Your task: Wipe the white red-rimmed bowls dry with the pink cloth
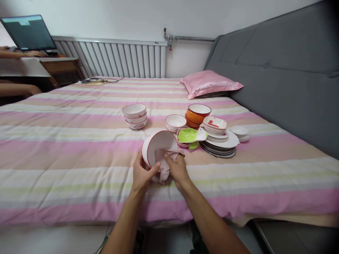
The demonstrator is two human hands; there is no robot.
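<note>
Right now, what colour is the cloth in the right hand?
The cloth is dull pink, head view.

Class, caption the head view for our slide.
Left hand holds a tilted, round, red-rimmed white bowl; right hand holds a dusty-pink cloth against its inside.

A grey headboard (275,67) flanks the striped bed (79,148); a radiator (119,58) lines the white wall (127,17), right of a desk (59,65).
</note>
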